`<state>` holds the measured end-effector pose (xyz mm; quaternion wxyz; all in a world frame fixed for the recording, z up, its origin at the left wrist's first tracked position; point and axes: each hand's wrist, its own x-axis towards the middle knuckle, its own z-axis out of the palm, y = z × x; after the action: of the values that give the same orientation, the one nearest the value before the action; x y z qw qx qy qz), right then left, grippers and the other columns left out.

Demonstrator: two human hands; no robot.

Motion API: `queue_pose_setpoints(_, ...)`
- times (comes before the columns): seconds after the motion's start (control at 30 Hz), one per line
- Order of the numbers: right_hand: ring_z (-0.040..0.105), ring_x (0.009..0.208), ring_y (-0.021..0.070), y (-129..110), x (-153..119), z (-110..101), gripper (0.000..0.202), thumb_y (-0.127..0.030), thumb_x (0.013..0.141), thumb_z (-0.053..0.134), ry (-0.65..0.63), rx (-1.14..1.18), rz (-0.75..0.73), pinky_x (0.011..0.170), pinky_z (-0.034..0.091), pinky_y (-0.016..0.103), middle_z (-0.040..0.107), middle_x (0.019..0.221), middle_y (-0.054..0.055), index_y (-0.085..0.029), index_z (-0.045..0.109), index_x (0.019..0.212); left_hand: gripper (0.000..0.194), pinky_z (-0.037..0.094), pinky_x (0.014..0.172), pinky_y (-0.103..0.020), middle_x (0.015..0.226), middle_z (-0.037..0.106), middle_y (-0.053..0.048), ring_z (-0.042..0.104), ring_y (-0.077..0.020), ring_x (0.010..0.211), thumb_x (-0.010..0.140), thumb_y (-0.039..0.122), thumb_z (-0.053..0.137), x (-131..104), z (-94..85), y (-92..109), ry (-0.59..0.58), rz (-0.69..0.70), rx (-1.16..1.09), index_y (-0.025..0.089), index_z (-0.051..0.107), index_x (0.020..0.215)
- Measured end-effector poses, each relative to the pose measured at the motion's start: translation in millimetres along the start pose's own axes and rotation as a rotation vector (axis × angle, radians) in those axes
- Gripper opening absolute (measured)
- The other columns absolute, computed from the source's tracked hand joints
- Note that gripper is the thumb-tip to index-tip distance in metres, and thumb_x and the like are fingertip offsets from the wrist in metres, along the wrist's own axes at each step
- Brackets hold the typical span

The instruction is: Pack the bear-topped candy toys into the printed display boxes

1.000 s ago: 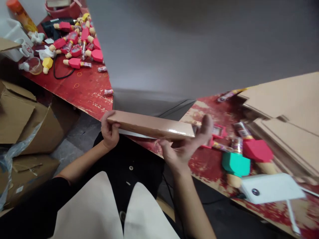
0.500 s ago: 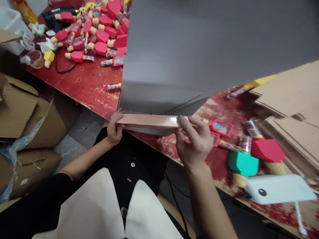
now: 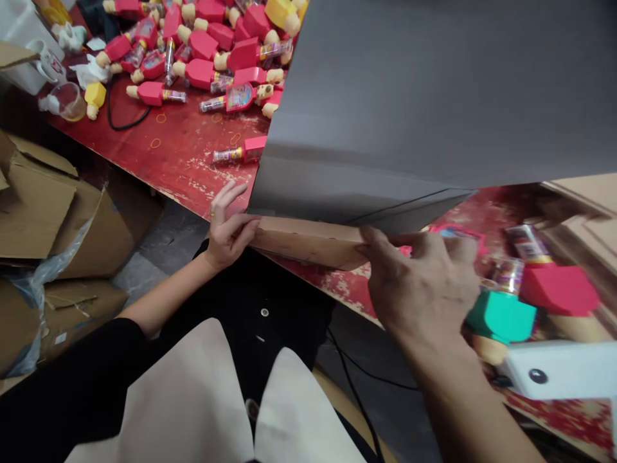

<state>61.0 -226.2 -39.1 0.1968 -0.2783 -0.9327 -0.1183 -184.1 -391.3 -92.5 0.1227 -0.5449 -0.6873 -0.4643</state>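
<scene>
A brown cardboard strip [image 3: 308, 243] is held between the two hands at the near edge of a large grey sheet [image 3: 409, 109]; whether the two are joined cannot be told. With the strip taken as the clock's centre, its 9 o'clock end is pinched between the thumb and forefinger of the left hand [image 3: 229, 235], whose other fingers are raised and loosely spread. The 3 o'clock end is covered by the right hand [image 3: 424, 283], its back turned up; one fingertip is laid on the strip, but the others are hidden, so whether it is pinched there cannot be told.

Part of the red table [image 3: 178, 145] is covered by the sheet, toward 1 o'clock. Red toys [image 3: 198, 72] are heaped at 11 o'clock, and a yellow toy [image 3: 96, 94] and a clear cup [image 3: 70, 103] are seen at 10. Brown cartons [image 3: 38, 209] are seen at 9. At 4 o'clock, a green toy [image 3: 502, 317] and a white device [image 3: 573, 366] are placed near each other.
</scene>
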Motion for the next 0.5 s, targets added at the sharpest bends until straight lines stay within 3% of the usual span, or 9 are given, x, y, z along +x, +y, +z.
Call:
queue_pose_setpoints(0.13, 0.043, 0.076, 0.0222, -2, 14, -11, 0.021, -0.032, 0.097, 0.06, -0.141, -0.166, -0.022, 0.065, 0.017, 0.032, 0.062, 0.074, 0.014, -0.02, 0.076, 0.091, 0.03, 0.034, 0.124, -0.059, 0.152, 0.05, -0.008, 0.036, -0.03, 0.153, 0.102, 0.047, 0.053, 16, 5.9, -3, -0.079, 0.055, -0.071, 0.022, 0.07, 0.101)
queue_pose_setpoints(0.2, 0.044, 0.074, 0.0242, -1, 22, -15, 0.024, -0.025, 0.096, 0.056, -0.253, -0.208, -0.081, 0.066, 0.017, 0.034, 0.056, 0.064, 0.013, -0.018, 0.073, 0.08, 0.03, 0.035, 0.124, -0.059, 0.156, 0.046, -0.008, 0.037, -0.0293, 0.153, 0.103, 0.049, 0.051, 25, 13.0, -6, -0.128, 0.02, -0.141, 0.025, 0.067, 0.112)
queue_pose_setpoints(0.3, 0.048, 0.079, 0.0283, 2, 33, -18, 0.027, -0.013, 0.091, 0.05, -0.289, -0.296, -0.162, 0.067, 0.02, 0.036, 0.055, 0.069, 0.015, -0.013, 0.069, 0.073, 0.044, 0.046, 0.118, -0.052, 0.161, 0.04, -0.009, 0.045, -0.023, 0.15, 0.109, 0.049, 0.033, 37, 30.9, -14, -0.154, -0.123, -0.365, 0.03, 0.041, 0.147)
queue_pose_setpoints(0.37, 0.049, 0.083, 0.0291, 2, 37, -16, 0.026, -0.009, 0.087, 0.048, -0.254, -0.332, -0.239, 0.067, 0.026, 0.036, 0.055, 0.076, 0.017, -0.011, 0.068, 0.071, 0.049, 0.05, 0.115, -0.046, 0.159, 0.043, -0.011, 0.048, -0.0198, 0.148, 0.11, 0.049, 0.026, 43, 46.2, -22, -0.19, -0.18, -0.556, 0.03, 0.025, 0.155)
queue_pose_setpoints(0.43, 0.047, 0.081, 0.0274, 0, 37, -9, 0.025, -0.007, 0.087, 0.047, -0.205, -0.303, -0.31, 0.068, 0.032, 0.037, 0.056, 0.079, 0.017, -0.008, 0.071, 0.082, 0.051, 0.051, 0.115, -0.043, 0.155, 0.048, -0.01, 0.048, -0.0206, 0.148, 0.109, 0.051, 0.032, 46, 61.4, -30, -0.218, -0.183, -0.646, 0.029, 0.027, 0.155)
queue_pose_setpoints(0.5, 0.047, 0.083, 0.0263, -2, 35, 2, 0.03, -0.011, 0.092, 0.047, -0.147, -0.214, -0.331, 0.071, 0.037, 0.036, 0.061, 0.089, 0.017, -0.006, 0.072, 0.108, 0.05, 0.052, 0.114, -0.043, 0.153, 0.051, -0.008, 0.048, -0.0225, 0.148, 0.107, 0.051, 0.04, 47, 73.9, -34, -0.191, -0.194, -0.603, 0.028, 0.036, 0.151)
